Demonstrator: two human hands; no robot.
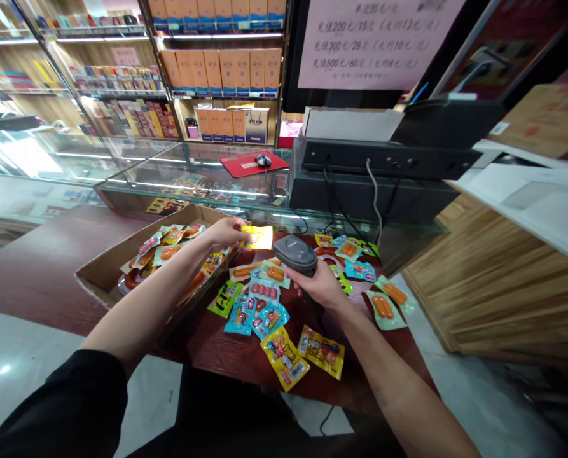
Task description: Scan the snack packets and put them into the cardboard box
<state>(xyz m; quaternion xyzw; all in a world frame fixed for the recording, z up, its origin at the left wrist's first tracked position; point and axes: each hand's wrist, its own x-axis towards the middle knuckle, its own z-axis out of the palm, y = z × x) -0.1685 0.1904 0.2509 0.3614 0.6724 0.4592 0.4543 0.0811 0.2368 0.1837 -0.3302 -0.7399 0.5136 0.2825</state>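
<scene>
My left hand [227, 233] pinches a yellow snack packet [257, 238] by its left end, above the right rim of a cardboard box [93, 270]. Brightly lit, the packet faces the head of a grey barcode scanner [295, 252], a short gap away. My right hand [322, 284] is wrapped round the scanner's handle. Inside the box lie several packaged sausages [169, 253]. Beneath and around the scanner, more packets are spread over the dark red table: blue packets [270, 318], a green packet [225, 298], a yellow packet [284, 358] and clear sausage packs [383, 308].
Behind the table stands a glass display counter [188, 166] bearing a red mouse pad [236, 164] and a mouse [263, 160]. Black equipment [374, 184] with hanging cables rises at the back right. A wooden cabinet [493, 286] borders the right side.
</scene>
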